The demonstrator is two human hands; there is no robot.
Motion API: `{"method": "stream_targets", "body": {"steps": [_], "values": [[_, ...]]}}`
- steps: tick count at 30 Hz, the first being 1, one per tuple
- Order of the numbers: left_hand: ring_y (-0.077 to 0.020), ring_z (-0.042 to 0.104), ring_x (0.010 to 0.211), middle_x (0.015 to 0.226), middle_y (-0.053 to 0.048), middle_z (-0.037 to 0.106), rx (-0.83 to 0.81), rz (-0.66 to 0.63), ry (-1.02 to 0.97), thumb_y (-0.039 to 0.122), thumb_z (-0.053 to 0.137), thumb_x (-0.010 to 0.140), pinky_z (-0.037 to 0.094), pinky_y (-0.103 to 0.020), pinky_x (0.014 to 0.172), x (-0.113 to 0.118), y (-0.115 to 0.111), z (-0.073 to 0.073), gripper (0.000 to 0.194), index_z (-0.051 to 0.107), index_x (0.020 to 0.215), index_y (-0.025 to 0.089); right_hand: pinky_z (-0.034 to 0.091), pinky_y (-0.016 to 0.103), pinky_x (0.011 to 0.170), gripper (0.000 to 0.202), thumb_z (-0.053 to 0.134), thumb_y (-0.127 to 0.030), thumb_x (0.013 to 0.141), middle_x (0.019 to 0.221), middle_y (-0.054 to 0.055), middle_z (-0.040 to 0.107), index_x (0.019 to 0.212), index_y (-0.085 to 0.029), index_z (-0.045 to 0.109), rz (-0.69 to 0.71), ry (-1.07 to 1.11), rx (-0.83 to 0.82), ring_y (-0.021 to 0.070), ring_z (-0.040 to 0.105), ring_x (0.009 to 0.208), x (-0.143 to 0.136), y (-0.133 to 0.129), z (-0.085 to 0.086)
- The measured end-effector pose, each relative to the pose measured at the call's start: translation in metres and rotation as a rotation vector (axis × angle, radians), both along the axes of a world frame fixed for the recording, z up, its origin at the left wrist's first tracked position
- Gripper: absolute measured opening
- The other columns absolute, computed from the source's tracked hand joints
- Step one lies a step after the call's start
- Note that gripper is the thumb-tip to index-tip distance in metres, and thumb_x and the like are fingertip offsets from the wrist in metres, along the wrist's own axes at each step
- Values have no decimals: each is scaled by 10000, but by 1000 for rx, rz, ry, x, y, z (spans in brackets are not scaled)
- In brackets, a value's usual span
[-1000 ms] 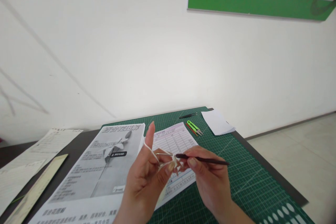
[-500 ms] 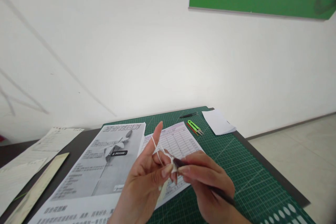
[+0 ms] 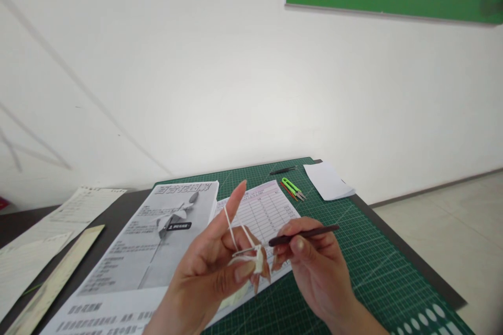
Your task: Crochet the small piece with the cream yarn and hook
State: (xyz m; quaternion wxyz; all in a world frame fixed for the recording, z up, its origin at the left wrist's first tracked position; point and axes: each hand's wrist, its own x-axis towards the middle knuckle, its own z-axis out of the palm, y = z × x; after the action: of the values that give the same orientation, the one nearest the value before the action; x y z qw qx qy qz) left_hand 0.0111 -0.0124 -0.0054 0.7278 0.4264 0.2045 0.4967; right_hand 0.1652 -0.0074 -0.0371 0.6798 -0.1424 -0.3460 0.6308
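My left hand (image 3: pixel 216 261) pinches a small piece of white crochet work (image 3: pixel 258 260) between thumb and fingers. White yarn (image 3: pixel 231 227) loops over its raised index finger and runs down to the piece. My right hand (image 3: pixel 320 267) grips a crochet hook (image 3: pixel 304 235) by its dark brown handle, held nearly level. The hook's thin metal shaft points left and passes through or against the top of the white work; which of these I cannot tell. Both hands are above a printed table sheet (image 3: pixel 271 204).
A green cutting mat (image 3: pixel 377 261) covers much of the table. Green thread snips (image 3: pixel 291 187), a dark pointed tool (image 3: pixel 283 170) and white paper (image 3: pixel 328 180) lie toward the back. A printed flower sheet (image 3: pixel 133 251) and a pale ruler-like strip (image 3: pixel 58 277) are at left.
The hook handle has swung from slanting down to the right to nearly level. My right hand has turned and opened its grip around it, showing more of the shaft.
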Motion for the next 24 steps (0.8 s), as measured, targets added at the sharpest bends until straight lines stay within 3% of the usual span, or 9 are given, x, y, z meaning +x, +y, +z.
{"method": "stream_targets", "body": {"steps": [14,24], "values": [[-159,624,662,737,-11,661,-12,-57,-18,137,708,778,459,-222,539,-1,-3,4,675,472,1374,349,547,178,527,103,703,-288,810,649,3,685,792,-186,708,104,-24,2,98,648,543,11,4,3],[-164,620,655,742,-10,644,-14,-88,36,169,715,769,443,-232,532,-4,-3,4,669,481,1373,340,502,217,496,135,697,-313,805,621,-4,637,762,-186,694,56,-141,49,121,633,532,21,7,7]]}}
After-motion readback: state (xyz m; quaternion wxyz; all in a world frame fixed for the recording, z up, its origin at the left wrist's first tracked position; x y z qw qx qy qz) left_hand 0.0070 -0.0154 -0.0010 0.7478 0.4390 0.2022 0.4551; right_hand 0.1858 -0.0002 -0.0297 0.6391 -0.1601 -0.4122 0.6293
